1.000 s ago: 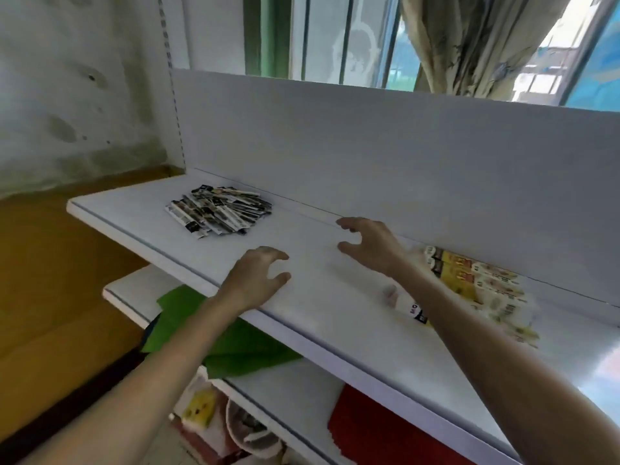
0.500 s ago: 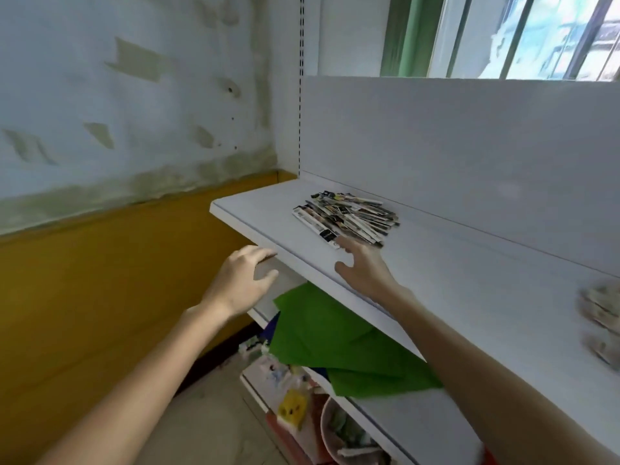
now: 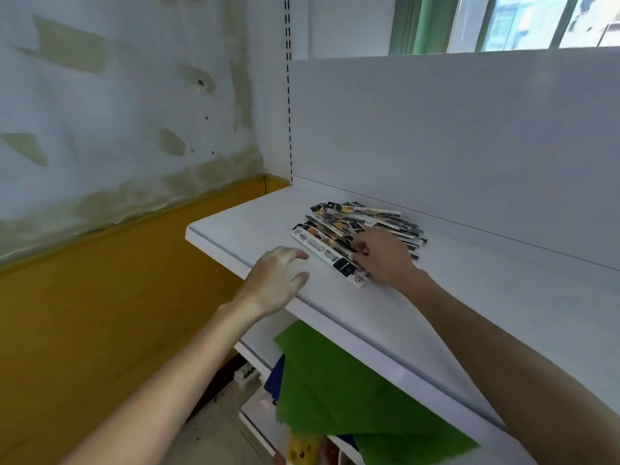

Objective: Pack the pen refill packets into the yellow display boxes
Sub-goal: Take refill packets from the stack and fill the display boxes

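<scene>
Hands arrive at the shelf's (image 3: 235, 226) left end: right hand (image 3: 385, 260) pinches pen refill packets (image 3: 362, 219), left hand (image 3: 278, 280) hovers spread, pickup starting.

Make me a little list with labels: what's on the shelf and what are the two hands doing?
Top: white shelf
Pile: pen refill packets, heaped loosely toward the back
Right: right hand on the pile, fingers curled over packets; grip unclear
Left: left hand open, beside the pile, touching no packet
Below: green paper
Missing: yellow boxes not in view
</scene>
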### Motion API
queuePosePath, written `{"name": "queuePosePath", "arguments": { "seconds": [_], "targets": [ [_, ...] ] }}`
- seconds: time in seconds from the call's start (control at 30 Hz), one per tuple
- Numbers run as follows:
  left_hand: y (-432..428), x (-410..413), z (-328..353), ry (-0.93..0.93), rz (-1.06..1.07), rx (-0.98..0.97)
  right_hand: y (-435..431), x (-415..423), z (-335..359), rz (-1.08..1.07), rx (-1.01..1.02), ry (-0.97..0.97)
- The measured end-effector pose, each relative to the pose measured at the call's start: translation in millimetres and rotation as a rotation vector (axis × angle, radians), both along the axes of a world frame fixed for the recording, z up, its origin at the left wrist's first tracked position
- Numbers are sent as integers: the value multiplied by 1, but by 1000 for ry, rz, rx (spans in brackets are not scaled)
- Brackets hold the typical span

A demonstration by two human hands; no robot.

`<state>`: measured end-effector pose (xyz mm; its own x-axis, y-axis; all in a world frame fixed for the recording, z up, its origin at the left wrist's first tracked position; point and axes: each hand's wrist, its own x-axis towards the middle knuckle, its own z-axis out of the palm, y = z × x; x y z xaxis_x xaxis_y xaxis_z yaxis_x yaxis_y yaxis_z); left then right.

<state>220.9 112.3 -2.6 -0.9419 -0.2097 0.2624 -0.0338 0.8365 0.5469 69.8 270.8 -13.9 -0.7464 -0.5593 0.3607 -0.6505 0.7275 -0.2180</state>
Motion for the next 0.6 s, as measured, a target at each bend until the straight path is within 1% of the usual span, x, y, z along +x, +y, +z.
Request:
{"name": "queuePosePath", "arguments": {
  "seconds": [0.03,0.17,0.27,0.33,0.4,0.43,0.47,0.5,0.53,0.57,0.6],
  "targets": [
    [-5,-11,1,2,-19,-12,-5,-8,0,2,-8,8],
    [-28,-53,5,69,-58,-32,-24,-30,13,11,-221,53],
    [-40,-80,9,128,-92,-12,-28,-43,36,-11,-291,92],
    [-44,-99,14,194,-88,-1,-32,-48,52,38,-328,135],
    [-49,-117,22,314,-69,-72,-37,-47,68,117,-361,150],
    [-51,-126,26,368,-85,-131,-42,-45,75,139,-371,127],
    [-54,-134,32,396,-117,-183,-48,-42,81,152,-381,63],
    [-58,-141,37,379,-159,-211,-54,-40,85,165,-389,-37],
    [-61,-147,40,328,-215,-199,-61,-38,89,179,-415,-144],
    [-66,-153,42,250,-282,-136,-67,-38,92,180,-482,-245],
    [-71,-158,43,164,-345,-22,-70,-40,95,170,-604,-342]
  ]
}}
